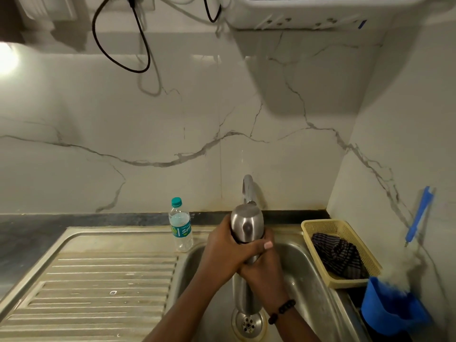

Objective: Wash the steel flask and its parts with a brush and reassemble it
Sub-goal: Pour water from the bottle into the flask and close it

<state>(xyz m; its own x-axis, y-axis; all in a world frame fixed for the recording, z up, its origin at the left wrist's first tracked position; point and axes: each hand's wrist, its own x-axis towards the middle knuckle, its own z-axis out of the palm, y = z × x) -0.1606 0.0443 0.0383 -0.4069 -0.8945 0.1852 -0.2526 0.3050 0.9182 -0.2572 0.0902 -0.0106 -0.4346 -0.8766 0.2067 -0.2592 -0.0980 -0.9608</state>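
A long steel flask stands nearly upright over the sink basin, its rounded end just under the tap spout and its lower end above the drain. My left hand wraps around the upper part of the flask. My right hand, with a bead bracelet on the wrist, grips the flask just below it. The hands hide the flask's middle. A bottle brush with a blue handle and white bristles leans on the right wall in a blue holder. I see no water running.
A plastic water bottle with a teal cap stands at the back edge of the ribbed steel drainboard. A yellow basket holding a dark striped cloth sits right of the basin. Black cables hang on the marble wall.
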